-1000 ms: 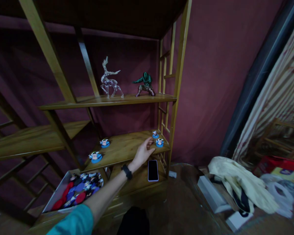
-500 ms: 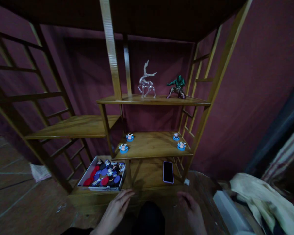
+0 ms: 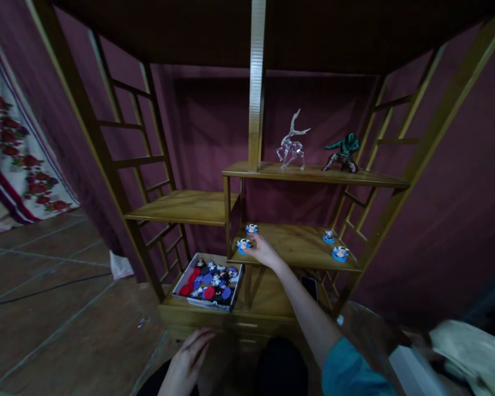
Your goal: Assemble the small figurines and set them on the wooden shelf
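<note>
Reaching fwd, the right hand stretches over the front-left part of the lower shelf, fingertips at a small blue-based figurine near that shelf's front-left corner. Fingers look loosely curled around or on it; whether they actually grip it can't be told, too dim and small. Teal sleeve covers the upper arm, forearm bare.

Left hand sits low at the bottom of the view, fingers spread and relaxed, holding nothing, resting approx. on the person's knee or the floor edge in front of the unit's base; can't tell which.

A 2nd blue-based figurine stands just behind the first, toward the back-left of the same shelf. Two more sit at the right end: one further back, one near the front edge, well apart from the hand.

Below-left, an open box on the bottom ledge holds a heap of similar pieces w/ red, blue and dark bases. A dark phone lies flat on the ledge to the right, partly hidden by the forearm.

Upper shelf: a clear glass deer and, right of it, a green crouching figure. A wider side shelf extends left. Dark red wall behind; floral cloth at far left; pale fabric at bottom right.
</note>
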### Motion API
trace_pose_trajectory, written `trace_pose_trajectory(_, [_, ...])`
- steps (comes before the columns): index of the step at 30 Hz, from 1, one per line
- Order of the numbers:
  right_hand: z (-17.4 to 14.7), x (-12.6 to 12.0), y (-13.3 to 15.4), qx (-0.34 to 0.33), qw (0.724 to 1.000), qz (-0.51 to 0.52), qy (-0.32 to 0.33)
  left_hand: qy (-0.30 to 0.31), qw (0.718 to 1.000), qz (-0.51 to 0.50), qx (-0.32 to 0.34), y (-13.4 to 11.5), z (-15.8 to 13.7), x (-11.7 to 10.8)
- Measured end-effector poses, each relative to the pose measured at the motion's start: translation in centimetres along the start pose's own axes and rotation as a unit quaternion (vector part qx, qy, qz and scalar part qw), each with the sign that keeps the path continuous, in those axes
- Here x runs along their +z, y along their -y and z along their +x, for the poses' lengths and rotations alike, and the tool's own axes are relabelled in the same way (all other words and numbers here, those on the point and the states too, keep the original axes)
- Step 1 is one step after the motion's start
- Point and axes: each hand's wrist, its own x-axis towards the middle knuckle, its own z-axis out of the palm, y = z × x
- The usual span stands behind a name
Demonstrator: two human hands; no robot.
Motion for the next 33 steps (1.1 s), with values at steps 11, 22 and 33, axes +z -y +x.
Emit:
trace_pose_trajectory(11, [0.3,0.7,-2.1,-0.003,0.999,-0.044,-0.025,0.007,0.997,0.051,-0.049,6.3,-3.5,-1.5])
trace_pose_trajectory(22, [0.1,1.0,-2.4,0.007,1.0,-0.021,0.015,0.076,0.989,0.099,-0.081,5.8,-4.3,-2.9])
trace_pose_trajectory(33, [0.0,1.1,-1.8,-0.014,0.999,-0.049,0.01,0.075,0.983,0.109,-0.13,7.6,-5.0,-4.0])
